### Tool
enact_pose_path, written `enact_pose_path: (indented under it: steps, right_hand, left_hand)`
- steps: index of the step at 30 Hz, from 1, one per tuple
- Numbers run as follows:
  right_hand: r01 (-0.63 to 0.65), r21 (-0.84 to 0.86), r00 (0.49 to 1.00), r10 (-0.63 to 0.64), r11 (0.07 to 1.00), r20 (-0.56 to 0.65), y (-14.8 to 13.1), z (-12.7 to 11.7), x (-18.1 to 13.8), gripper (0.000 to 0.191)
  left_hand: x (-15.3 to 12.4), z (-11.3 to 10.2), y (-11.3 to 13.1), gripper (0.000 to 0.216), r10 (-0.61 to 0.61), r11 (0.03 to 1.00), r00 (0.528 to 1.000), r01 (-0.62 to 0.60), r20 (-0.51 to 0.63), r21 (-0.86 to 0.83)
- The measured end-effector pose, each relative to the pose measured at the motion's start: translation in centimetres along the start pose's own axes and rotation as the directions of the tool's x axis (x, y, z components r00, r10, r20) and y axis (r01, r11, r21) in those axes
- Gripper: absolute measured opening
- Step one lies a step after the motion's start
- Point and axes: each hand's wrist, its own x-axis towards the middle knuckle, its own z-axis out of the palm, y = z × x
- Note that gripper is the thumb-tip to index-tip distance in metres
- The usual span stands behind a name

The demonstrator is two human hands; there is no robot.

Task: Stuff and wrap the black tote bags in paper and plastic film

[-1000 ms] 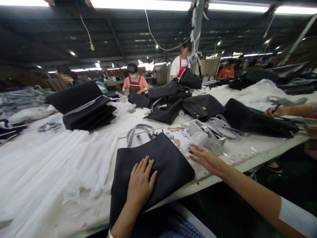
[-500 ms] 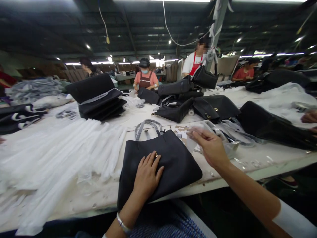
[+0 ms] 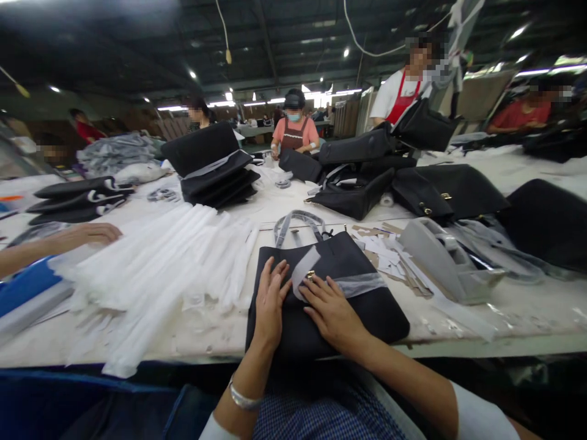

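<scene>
In the head view, the black bag [image 3: 353,256] lies flat on the worktable [image 3: 215,342], its lower side reaching the near edge. The person's right hand [image 3: 334,315] is open, its fingers spread over a translucent strip [image 3: 364,285] just below the gold clasp [image 3: 310,275]; whether any fingers pinch the strip cannot be told. The left hand [image 3: 269,311] is open too, fingers straight, resting against the bag's left part beside the strip's curled end.

As far as can be judged, the work is partway along: the handles [image 3: 283,229] are already covered in film, and the strip's right part lies across the bag's front, while its left end stands loose and the clasp shows bare.

Toward the worktable's left, a white heap of soft wrapping [image 3: 160,269] comes close to the bag, with another person's hand [image 3: 94,234] at its far left side. Above the bag's right side, paper scraps [image 3: 385,253] and a grey plastic holder [image 3: 433,260] crowd in. The most room for moving seems to be along the near edge, right of the bag's lower right corner; on the near side, the person's body sits tight against the edge
</scene>
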Motion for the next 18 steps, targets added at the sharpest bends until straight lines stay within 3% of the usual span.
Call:
enact_pose_path:
  steps: [2,4,6,9,13,15,18]
  right_hand:
    - [0.018,-0.096,0.999,-0.014,0.995,0.035,-0.4,-0.2,0.1,0.042]
    - [0.053,-0.155,0.996,-0.041,0.986,0.078,-0.4,-0.2,0.1,0.046]
    - [0.087,-0.192,0.992,-0.067,0.978,0.108,-0.1,0.0,0.0,0.049]
    - [0.104,-0.231,0.992,-0.082,0.967,0.1,0.3,0.4,-0.1,0.05]
    - [0.087,-0.265,0.995,-0.072,0.96,0.065,0.3,0.7,0.0,0.053]
    - [0.081,-0.284,0.996,-0.065,0.955,0.064,0.1,0.8,0.2,0.053]
    - [0.091,-0.313,0.994,-0.07,0.946,0.079,-0.3,0.7,0.4,0.048]
  left_hand:
    - [0.0,0.2,0.3,0.067,-0.051,0.999,0.999,0.051,-0.012,0.013]
    - [0.0,0.4,0.2,0.091,-0.065,0.986,0.998,0.064,0.0,0.157]
    - [-0.1,0.2,0.4,0.101,-0.008,0.941,0.999,-0.004,0.034,0.34]
    - [-0.8,-0.7,1.5,0.099,0.075,0.816,0.984,-0.152,0.159,0.557]
    - [-1.8,-1.6,3.3,0.118,-0.006,0.673,0.924,-0.28,0.383,0.685]
    - [-1.9,-1.6,3.2,0.098,-0.012,0.613,0.919,-0.305,0.395,0.728]
    - [-1.8,-1.8,2.6,0.04,0.085,0.554,0.962,-0.262,0.259,0.79]
